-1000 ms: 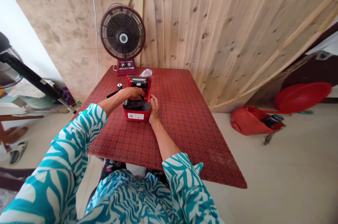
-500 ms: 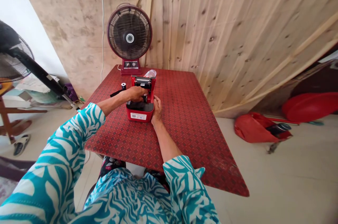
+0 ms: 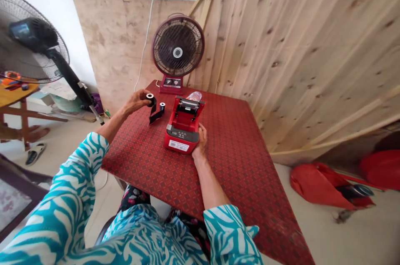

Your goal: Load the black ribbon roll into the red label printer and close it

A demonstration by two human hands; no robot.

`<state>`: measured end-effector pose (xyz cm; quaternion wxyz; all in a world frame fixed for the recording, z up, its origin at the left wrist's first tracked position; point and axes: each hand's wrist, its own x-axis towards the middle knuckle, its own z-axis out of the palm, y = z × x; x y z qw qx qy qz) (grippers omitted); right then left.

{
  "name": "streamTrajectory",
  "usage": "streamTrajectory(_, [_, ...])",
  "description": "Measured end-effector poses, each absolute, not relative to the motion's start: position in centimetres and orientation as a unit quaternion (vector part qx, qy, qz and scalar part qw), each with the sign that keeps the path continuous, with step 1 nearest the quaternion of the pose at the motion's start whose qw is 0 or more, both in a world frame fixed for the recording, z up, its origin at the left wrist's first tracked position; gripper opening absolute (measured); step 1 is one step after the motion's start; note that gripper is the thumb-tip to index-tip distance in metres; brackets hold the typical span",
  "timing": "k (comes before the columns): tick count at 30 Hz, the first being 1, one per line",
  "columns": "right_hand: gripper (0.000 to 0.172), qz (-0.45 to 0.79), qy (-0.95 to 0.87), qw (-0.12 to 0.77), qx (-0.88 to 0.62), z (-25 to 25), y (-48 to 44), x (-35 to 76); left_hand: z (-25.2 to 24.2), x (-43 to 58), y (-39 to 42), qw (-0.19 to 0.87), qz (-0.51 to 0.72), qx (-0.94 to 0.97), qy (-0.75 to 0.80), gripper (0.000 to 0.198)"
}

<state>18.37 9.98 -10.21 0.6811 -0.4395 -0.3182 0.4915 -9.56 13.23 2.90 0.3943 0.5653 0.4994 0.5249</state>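
Note:
My left hand (image 3: pixel 139 101) pinches a roll of black ribbon (image 3: pixel 151 100) with a pale core, raised above the table's left side. From it a dark strip runs down to a second small roll (image 3: pixel 162 107) standing on the table. A red and black label printer (image 3: pixel 182 136) sits with its lid tilted up, its inner bay exposed and a white label on the front. My right hand (image 3: pixel 201 140) grips the printer's right side, fingers partly hidden behind it. Behind the raised lid lies a clear plastic bottle (image 3: pixel 195 96), partly covered.
A maroon table fan (image 3: pixel 178 52) stands at the back of the red patterned table (image 3: pixel 231 140), against wooden boards. At left are a black standing fan (image 3: pixel 68 73) and a wooden stool (image 3: pixel 18 100). A red bag (image 3: pixel 315 183) lies on the floor at right.
My left hand has come out of the printer's bay and moved left, now with a ribbon roll in it. My right hand stays on the printer. The view has shifted left.

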Motion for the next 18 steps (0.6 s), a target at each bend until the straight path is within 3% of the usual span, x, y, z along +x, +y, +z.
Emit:
streamTrajectory(11, [0.052,0.461,-0.354,0.668,-0.464,-10.4,9.5,19.0,-4.4,-11.7,17.8,0.434,0.478,0.534,0.547,0.031])
streamTrajectory(18, [0.046,0.443,-0.329,0.676,-0.487,-9.8,9.4,18.9,-2.4,-12.0,18.5,0.404,0.475,0.574,0.531,0.036])
